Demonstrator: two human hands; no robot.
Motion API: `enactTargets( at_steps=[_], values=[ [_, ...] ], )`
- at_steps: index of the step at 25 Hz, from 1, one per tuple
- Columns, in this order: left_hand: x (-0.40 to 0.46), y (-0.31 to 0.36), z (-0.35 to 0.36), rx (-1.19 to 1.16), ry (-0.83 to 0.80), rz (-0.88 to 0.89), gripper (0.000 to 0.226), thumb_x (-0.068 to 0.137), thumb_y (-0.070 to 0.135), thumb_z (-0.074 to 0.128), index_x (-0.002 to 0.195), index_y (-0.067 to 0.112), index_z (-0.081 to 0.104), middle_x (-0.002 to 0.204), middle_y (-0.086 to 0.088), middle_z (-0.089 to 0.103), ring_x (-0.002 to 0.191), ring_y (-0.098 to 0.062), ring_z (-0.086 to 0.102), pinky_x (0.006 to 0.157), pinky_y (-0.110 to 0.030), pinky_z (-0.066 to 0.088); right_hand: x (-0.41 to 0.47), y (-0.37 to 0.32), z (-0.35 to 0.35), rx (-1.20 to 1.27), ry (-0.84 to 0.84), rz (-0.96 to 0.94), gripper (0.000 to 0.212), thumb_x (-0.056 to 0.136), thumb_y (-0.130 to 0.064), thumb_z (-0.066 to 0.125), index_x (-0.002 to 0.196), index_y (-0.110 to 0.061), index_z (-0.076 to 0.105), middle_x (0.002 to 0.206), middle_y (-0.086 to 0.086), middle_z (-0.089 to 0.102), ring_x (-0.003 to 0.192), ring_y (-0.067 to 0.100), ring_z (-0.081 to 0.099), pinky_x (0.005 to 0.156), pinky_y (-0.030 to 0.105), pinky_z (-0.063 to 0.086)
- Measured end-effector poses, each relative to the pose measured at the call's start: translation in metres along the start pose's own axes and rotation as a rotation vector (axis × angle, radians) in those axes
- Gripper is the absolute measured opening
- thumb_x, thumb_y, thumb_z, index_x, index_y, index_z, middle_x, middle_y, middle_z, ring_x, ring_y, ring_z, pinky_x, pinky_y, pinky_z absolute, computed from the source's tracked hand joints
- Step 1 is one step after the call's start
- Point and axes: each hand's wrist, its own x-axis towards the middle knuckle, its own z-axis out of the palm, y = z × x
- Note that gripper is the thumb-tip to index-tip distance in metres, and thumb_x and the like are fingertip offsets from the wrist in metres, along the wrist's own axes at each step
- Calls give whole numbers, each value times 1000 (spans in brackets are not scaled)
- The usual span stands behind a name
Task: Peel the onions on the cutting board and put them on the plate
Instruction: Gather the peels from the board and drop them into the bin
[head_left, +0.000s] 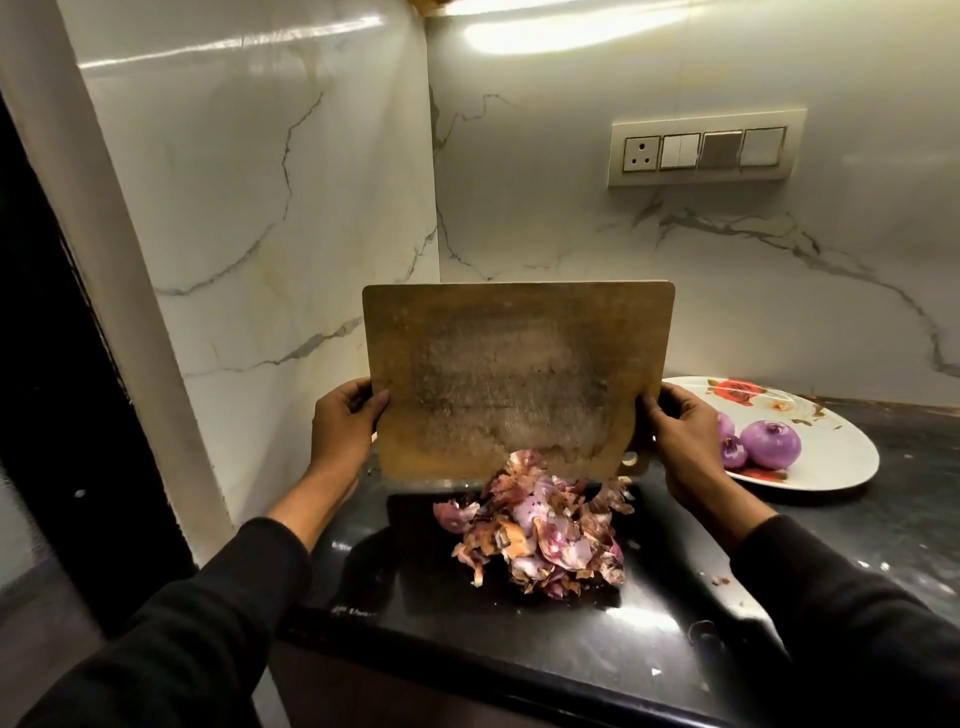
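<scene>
The worn rectangular wooden cutting board (511, 379) stands tipped up nearly vertical above the glossy black stone counter (519, 639), gripped at its side edges by the left hand (345, 423) and the right hand (683, 441), each with fingers curled round the edge. A heap of papery purple-brown onion skins (540, 525) lies at its lower edge. Three peeled purple onions (769, 441) sit on the white oval flower-printed plate (841, 462) to the right

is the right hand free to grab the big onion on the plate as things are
Probably not right away. The right hand grips the tilted cutting board, as does the left hand. The big onion lies uncovered on the plate just beside it, so the path looks open once it lets go.
</scene>
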Motion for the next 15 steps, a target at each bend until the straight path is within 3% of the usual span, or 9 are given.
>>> enactTargets(
  at_steps=[2, 7, 10, 15],
  values=[
    [1, 2, 1, -2, 4, 17, 25, 100, 5, 58, 121, 16, 65, 97, 10, 70, 88, -4, 68, 71, -15, 57, 1, -2, 0, 28, 4, -11, 22, 98, -19, 61, 116, -11, 68, 108, 4, 74, 100, 22, 72, 82, 41, 60],
    [-4, -21, -1, -43, 18, -69, 25, 99, 10, 59, 124, 9, 67, 106, 1, 73, 100, -17, 70, 89, -35, 58, -6, 16, 0, -6, -21, -10, 26, 97, -21, 61, 121, -12, 66, 112, 1, 72, 103, 15, 70, 91, 37, 58],
    [-4, -28, 0, -66, 17, -88, 29, 99, 12, 60, 127, 8, 66, 111, 0, 73, 101, -14, 70, 89, -33, 57, -5, 19, 3, 23, -3, -29, 28, 97, -22, 60, 122, -9, 66, 115, 6, 72, 104, 17, 70, 88, 32, 59],
    [4, -34, 6, -53, 31, -113, 27, 99, 14, 60, 125, 9, 67, 108, 1, 73, 99, -12, 69, 86, -32, 58, 10, 31, 17, 69, 89, 41, 29, 98, -24, 61, 122, -10, 68, 114, 5, 73, 104, 23, 70, 88, 41, 58]
  ],
)
